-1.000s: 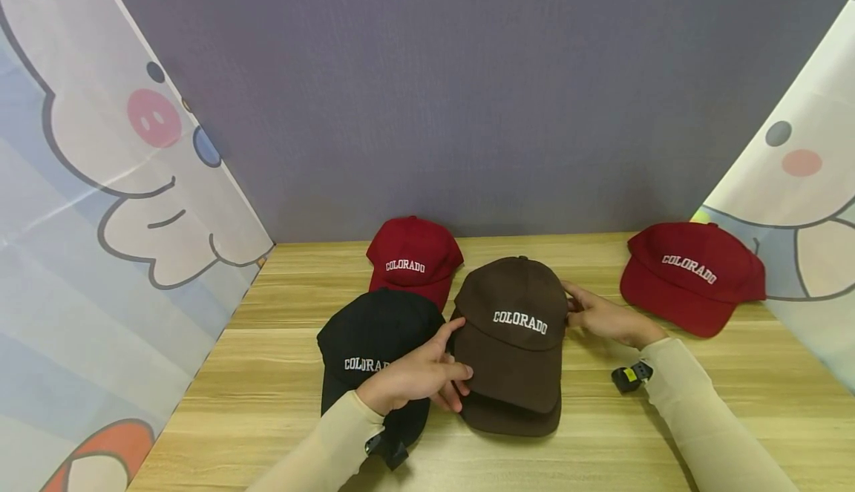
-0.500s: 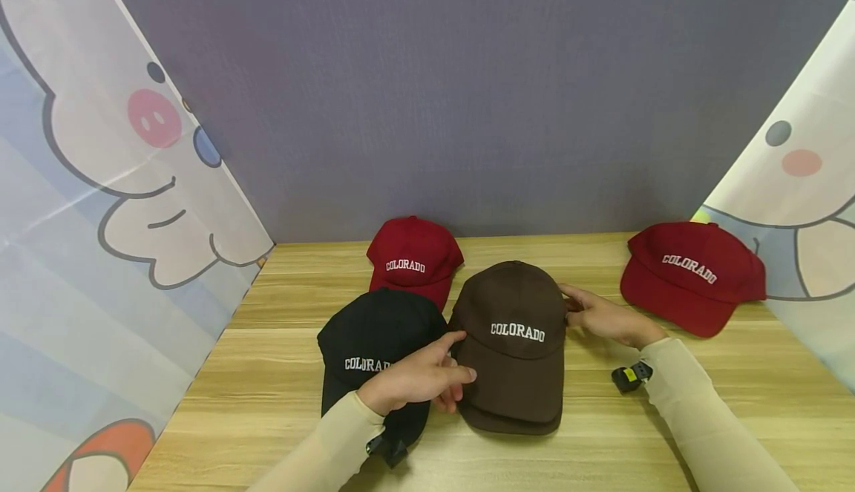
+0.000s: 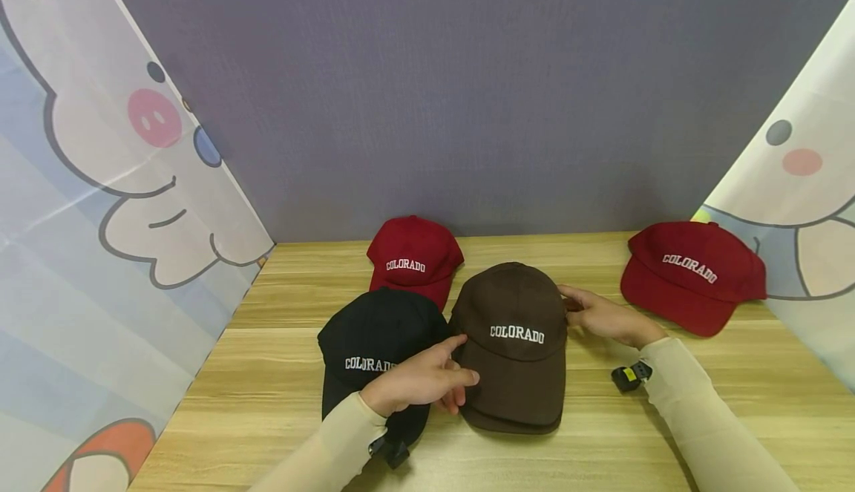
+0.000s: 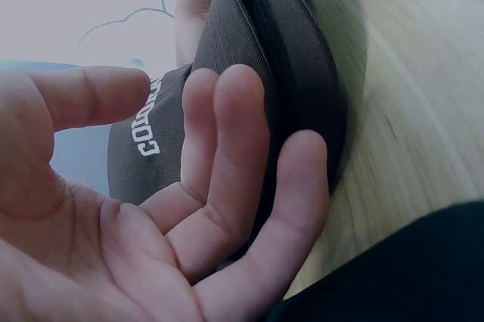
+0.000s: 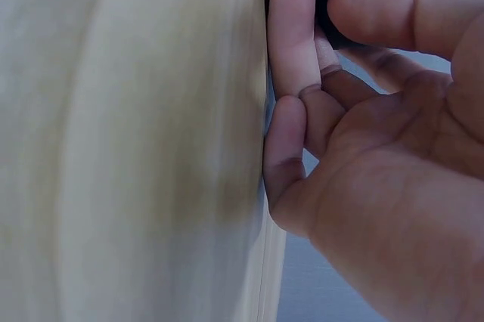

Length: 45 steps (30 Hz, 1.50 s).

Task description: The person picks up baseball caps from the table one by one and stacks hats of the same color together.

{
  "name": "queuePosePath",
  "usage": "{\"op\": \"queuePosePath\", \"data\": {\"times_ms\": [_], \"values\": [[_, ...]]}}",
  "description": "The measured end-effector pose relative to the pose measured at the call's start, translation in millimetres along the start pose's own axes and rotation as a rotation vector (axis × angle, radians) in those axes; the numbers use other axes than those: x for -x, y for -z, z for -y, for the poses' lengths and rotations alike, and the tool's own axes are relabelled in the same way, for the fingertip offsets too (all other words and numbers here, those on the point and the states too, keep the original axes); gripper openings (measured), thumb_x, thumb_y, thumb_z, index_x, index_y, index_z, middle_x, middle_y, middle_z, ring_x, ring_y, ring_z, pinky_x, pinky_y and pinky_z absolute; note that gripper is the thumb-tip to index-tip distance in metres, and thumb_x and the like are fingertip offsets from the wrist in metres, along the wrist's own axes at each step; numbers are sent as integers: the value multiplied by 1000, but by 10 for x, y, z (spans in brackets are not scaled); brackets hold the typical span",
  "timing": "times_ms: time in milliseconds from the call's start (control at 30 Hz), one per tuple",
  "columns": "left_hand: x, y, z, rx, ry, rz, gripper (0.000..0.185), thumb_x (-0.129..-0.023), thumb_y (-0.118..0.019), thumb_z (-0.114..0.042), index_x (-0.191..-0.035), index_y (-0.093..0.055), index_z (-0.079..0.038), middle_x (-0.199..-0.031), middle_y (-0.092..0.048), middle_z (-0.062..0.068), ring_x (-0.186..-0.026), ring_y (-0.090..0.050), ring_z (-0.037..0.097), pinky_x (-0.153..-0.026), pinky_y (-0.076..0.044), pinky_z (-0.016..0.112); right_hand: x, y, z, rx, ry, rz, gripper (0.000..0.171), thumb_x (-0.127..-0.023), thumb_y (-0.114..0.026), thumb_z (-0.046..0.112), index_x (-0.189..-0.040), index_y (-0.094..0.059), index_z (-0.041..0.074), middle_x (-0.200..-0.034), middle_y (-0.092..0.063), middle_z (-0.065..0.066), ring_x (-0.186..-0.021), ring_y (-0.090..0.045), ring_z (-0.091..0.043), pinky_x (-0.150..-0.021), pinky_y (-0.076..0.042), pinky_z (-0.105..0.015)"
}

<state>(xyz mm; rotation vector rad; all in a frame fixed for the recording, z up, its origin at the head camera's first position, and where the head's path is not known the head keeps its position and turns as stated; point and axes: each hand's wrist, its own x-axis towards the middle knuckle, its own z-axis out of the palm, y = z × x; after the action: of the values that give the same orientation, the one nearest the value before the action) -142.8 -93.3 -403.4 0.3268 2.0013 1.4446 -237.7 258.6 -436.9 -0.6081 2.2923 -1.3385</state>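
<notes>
Two brown baseball caps are stacked in the middle of the table, the upper brown cap (image 3: 517, 381) almost covering the lower one, whose brim edge shows below. In the left wrist view the two brims (image 4: 302, 57) lie nested with a narrow gap. My left hand (image 3: 424, 377) is at the stack's left side, fingers loosely bent, fingertips against the brims and thumb apart from them. At the crown's right side is my right hand (image 3: 604, 317), its fingertips at the cap's edge. The right wrist view shows its thumb (image 5: 393, 16) apart from the fingers, low over the table.
A black cap (image 3: 377, 329) lies left of the stack, partly under my left forearm. Behind it sits a red cap (image 3: 414, 254). Another red cap (image 3: 691, 273) is at the back right. A grey panel (image 3: 494, 106) rises behind the wooden table (image 3: 254, 373).
The upper brown cap has come down and slightly toward me onto the lower one, and their brims now nearly line up. My left hand shifted slightly with it; my right hand barely moved.
</notes>
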Motion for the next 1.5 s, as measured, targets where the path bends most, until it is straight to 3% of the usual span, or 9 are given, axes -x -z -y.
{"op": "queuePosePath", "data": {"times_ms": [267, 467, 767, 967, 1167, 1300, 1500], "values": [[0, -8, 2, -5, 4, -5, 82, -98, -65, -22, -161, -17, 0, -68, -64, 3, -53, -62, 11, -57, -54, 26, -10, -11, 8, -3, 53, 19, 60, -96, -53, -1, -154, -37, -3, -147, -52, -29, -125, -53, -6, -97, -46, -16], [6, -9, 7, -11, -4, -1, 82, -98, -65, -23, -161, -18, 2, -68, -64, 3, -51, -61, 10, -55, -53, 25, -18, -19, 8, 46, 59, 17, 58, -96, -50, -3, -153, -40, -3, -148, -51, -27, -121, -50, 5, -99, -44, -15], [9, -14, 12, -37, -9, -19, 81, -97, -66, -24, -159, -22, 3, -69, -65, 5, -52, -62, 13, -55, -56, 29, -32, -78, 45, 183, 81, -4, 54, -97, -51, -1, -151, -43, -4, -145, -57, -24, -133, -50, -24, -102, -39, -14], [2, 10, 15, -48, -7, -24, 78, -98, -66, -26, -158, -25, 4, -70, -65, 4, -54, -63, 13, -58, -57, 32, -44, -108, 83, 235, 81, -13, 48, -100, -52, 3, -148, -48, -2, -143, -60, -20, -129, -52, -14, -103, -40, -16], [21, 34, -13, -42, -14, -45, 66, -97, -66, -25, -149, -35, 3, -71, -65, 5, -55, -64, 14, -60, -58, 32, -66, -150, 103, 325, 95, -52, 46, -100, -52, 1, -146, -51, -2, -137, -64, -17, -130, -55, -31, -106, -47, -32], [26, 51, -14, -16, -34, -57, 51, -97, -67, -23, -137, -43, -2, -72, -63, 6, -56, -64, 16, -59, -57, 32, -79, -201, 136, 380, 124, -87, 46, -97, -52, -2, -143, -54, -3, -131, -68, -16, -125, -59, -29, -104, -50, -41], [13, 74, -48, -2, -92, -95, 34, -98, -66, -21, -124, -52, -4, -74, -63, 5, -58, -62, 16, -59, -54, 29, -117, -272, 167, 366, 181, -58, 50, -95, -52, -6, -145, -51, -3, -131, -67, -16, -123, -60, -24, -102, -51, -35]]}}
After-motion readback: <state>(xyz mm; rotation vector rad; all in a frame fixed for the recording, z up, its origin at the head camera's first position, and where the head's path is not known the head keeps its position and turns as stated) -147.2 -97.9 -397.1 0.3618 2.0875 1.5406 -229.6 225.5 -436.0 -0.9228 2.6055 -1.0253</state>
